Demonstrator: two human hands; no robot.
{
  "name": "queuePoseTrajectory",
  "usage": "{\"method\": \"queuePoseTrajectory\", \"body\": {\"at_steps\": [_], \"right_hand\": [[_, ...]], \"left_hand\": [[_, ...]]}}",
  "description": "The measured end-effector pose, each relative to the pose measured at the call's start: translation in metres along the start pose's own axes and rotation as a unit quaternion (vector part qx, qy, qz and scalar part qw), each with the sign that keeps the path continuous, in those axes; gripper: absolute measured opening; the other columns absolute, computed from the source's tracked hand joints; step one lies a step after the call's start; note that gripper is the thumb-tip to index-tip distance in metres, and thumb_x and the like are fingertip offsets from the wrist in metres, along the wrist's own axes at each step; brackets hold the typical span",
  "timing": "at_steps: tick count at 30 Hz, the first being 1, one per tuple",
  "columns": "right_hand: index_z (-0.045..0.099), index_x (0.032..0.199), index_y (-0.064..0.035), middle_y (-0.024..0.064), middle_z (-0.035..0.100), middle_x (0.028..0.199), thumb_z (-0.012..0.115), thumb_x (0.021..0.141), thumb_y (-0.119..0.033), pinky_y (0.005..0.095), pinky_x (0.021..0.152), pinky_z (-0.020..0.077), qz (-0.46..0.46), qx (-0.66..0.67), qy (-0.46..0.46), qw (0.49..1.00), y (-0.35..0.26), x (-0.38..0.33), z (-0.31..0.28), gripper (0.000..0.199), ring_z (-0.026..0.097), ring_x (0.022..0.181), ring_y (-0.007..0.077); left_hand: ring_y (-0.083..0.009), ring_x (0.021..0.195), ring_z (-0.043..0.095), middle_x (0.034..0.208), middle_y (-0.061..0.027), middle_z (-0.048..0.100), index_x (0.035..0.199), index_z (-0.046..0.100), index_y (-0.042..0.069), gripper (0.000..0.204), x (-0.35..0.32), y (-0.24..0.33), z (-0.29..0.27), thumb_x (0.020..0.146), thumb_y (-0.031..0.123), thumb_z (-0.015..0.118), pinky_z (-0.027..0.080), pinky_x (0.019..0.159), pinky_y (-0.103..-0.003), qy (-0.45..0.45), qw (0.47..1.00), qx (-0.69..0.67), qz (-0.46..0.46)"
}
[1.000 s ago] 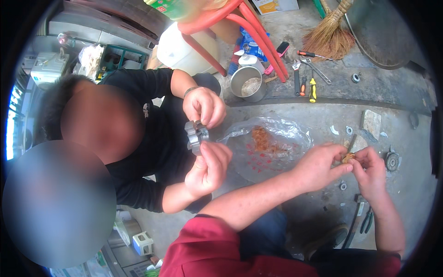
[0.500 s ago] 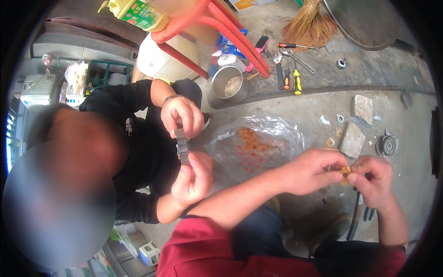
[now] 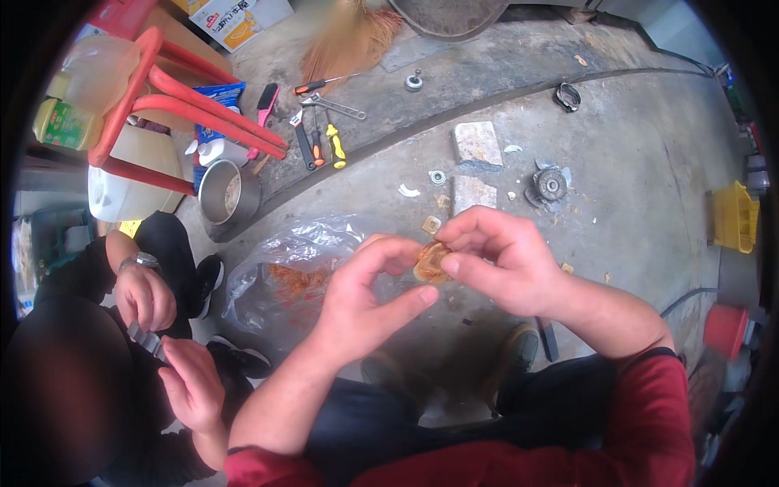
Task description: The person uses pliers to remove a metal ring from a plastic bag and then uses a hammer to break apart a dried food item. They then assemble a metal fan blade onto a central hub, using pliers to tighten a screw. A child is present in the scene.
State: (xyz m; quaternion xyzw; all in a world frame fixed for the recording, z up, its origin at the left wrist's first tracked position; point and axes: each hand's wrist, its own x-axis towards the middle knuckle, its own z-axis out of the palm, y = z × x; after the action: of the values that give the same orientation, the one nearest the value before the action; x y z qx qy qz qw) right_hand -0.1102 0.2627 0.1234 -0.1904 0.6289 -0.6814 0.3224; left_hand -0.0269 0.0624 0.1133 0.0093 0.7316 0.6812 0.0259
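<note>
A small, roundish amber-brown piece (image 3: 432,264), with coppery strands on it, is pinched between the thumb and fingers of my right hand (image 3: 503,264). My left hand (image 3: 361,288) is close against its left side, fingers bent toward the edge. The left thumb sticks out below, apart from the piece, and I cannot tell whether the fingertips touch it. Beneath my left hand a clear plastic bag (image 3: 243,296) lies on the floor with a tangle of copper-coloured strands (image 3: 296,282) in it.
At left a co-worker's hands (image 3: 191,377) hold a grey metal block (image 3: 146,339). A red stool (image 3: 150,101), a metal pot (image 3: 213,195), wrenches and screwdrivers (image 3: 334,146), two stone blocks (image 3: 477,146) and a round metal part (image 3: 550,185) lie beyond my hands.
My view has turned to the right, so the co-worker and tools sit further left. My left thumb has come off the brown piece, while my right hand keeps its pinch.
</note>
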Motion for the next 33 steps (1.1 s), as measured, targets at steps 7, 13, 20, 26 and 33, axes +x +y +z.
{"method": "queuePoseTrajectory", "body": {"at_steps": [7,13,20,26,33], "right_hand": [[0.060,0.111,-0.0007,0.0077,0.072,0.094,0.064,0.092,-0.008,0.0279,0.074,0.0538,-0.016,-0.041,-0.025,0.999,-0.004,0.000,0.000,0.020,0.067,0.082,0.0113],[0.063,0.106,-0.0022,0.0090,0.067,0.098,0.064,0.085,-0.001,0.0293,0.074,0.0522,-0.149,-0.174,-0.035,0.973,-0.004,0.006,-0.005,0.020,0.066,0.087,0.0183],[0.063,0.105,-0.0020,0.0094,0.064,0.101,0.063,0.082,0.003,0.0294,0.072,0.0512,-0.212,-0.207,0.000,0.955,-0.012,0.003,-0.002,0.023,0.064,0.089,0.0201],[0.062,0.105,0.0009,0.0021,0.064,0.091,0.063,0.091,-0.002,0.0228,0.070,0.0480,0.023,-0.070,-0.067,0.995,-0.023,-0.009,0.001,0.014,0.058,0.079,0.0068],[0.065,0.104,-0.0025,-0.0027,0.064,0.082,0.064,0.096,-0.015,0.0208,0.061,0.0448,0.118,0.064,-0.090,0.987,-0.023,-0.006,0.002,0.015,0.055,0.072,0.0020]], "left_hand": [[-0.0155,0.096,0.059,0.104,-0.0066,0.061,0.110,0.062,0.002,0.031,-0.005,-0.001,0.001,0.081,0.002,0.075,0.048,0.086,-0.029,0.000,0.999,-0.039,0.000],[-0.0193,0.100,0.061,0.111,-0.0102,0.059,0.107,0.062,0.003,0.029,-0.003,0.004,0.000,0.080,-0.002,0.072,0.050,0.087,-0.031,0.010,0.997,0.012,0.071],[-0.0218,0.108,0.057,0.120,-0.0141,0.053,0.102,0.058,0.002,0.030,-0.004,0.011,0.002,0.076,-0.006,0.072,0.048,0.092,-0.034,-0.001,0.987,0.096,0.128],[-0.0250,0.103,0.061,0.115,-0.0137,0.057,0.096,0.061,0.004,0.029,-0.003,0.018,0.002,0.072,-0.005,0.074,0.051,0.086,-0.034,0.044,0.973,0.169,0.152],[-0.0248,0.099,0.063,0.112,-0.0130,0.059,0.099,0.062,0.005,0.033,-0.005,0.028,0.007,0.071,-0.003,0.075,0.053,0.081,-0.033,0.053,0.959,0.226,0.162]]}}
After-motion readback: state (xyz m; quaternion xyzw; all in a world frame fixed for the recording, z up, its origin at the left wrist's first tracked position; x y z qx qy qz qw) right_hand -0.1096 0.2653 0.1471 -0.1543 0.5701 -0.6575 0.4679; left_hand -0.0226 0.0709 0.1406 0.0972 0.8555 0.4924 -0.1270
